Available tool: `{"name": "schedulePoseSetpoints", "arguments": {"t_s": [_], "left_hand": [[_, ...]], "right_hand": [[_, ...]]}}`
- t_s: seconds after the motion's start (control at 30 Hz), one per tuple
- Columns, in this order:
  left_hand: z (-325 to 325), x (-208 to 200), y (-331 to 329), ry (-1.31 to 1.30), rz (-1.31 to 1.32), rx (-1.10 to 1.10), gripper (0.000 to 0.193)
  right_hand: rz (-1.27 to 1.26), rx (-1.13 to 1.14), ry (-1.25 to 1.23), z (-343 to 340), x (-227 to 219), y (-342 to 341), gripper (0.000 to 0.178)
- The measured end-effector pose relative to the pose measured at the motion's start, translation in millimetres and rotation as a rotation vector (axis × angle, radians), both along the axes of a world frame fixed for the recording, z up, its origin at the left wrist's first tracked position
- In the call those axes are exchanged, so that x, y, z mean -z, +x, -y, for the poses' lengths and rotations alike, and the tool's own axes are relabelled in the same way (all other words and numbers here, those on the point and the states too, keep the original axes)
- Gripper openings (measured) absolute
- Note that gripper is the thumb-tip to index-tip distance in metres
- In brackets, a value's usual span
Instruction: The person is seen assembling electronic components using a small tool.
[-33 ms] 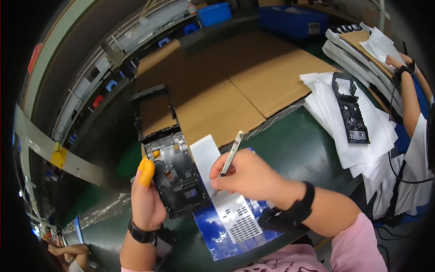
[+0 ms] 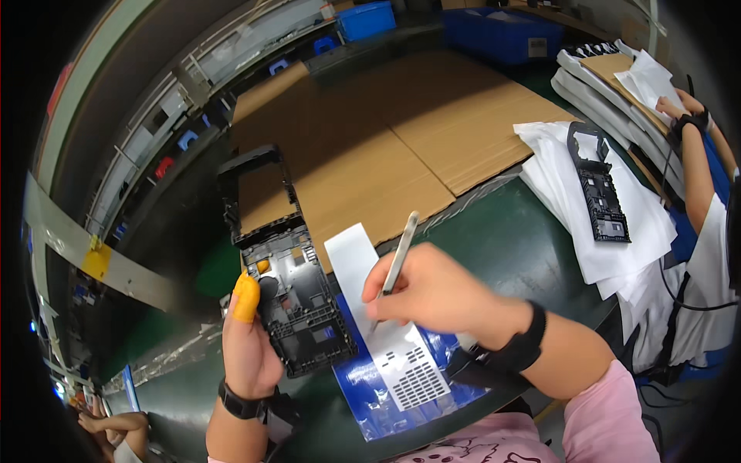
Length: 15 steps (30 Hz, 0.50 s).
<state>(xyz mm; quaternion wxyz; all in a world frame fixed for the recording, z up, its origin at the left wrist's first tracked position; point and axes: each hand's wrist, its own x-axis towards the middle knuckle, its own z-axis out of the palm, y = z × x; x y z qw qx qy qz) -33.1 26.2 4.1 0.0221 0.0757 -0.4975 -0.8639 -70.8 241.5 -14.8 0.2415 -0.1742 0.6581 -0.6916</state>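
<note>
My left hand (image 2: 251, 347) is closed round the left side of a black plastic housing (image 2: 309, 309). Yellow finger cots (image 2: 246, 297) cover its thumb and another fingertip. The housing is tilted, with an open frame at its far end and ribbed compartments at the near end. In my right hand (image 2: 432, 289) a pair of metal tweezers (image 2: 401, 251) is pinched, tips down over a white sticker sheet (image 2: 351, 251). Rows of small dark rectangles (image 2: 421, 386) fill the sheet's near part. Whether the tips hold anything is too small to tell. A shiny blue plastic bag (image 2: 363, 413) lies beneath the sheet.
Flat brown cardboard (image 2: 432, 139) covers the far part of the green table (image 2: 478, 247). To the right, a second black housing (image 2: 602, 197) rests on white foam sheets (image 2: 548, 208). Another person's hands (image 2: 683, 108) handle white sheets there. Blue bins (image 2: 502, 38) stand at the back.
My right hand and the tweezers have shifted slightly up and to the right. The housing in my left hand has moved a little left.
</note>
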Motion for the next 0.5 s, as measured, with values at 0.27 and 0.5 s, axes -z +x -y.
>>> {"name": "schedulePoseSetpoints", "arguments": {"t_s": [0.27, 0.5], "left_hand": [[25, 21, 17, 0.029, -0.076, -0.042, 0.031], [25, 34, 16, 0.134, -0.016, 0.068, 0.029]], "right_hand": [[0.049, 0.343, 0.058, 9, 16, 58, 0.008], [0.132, 0.469, -0.053, 12, 51, 72, 0.009]]}}
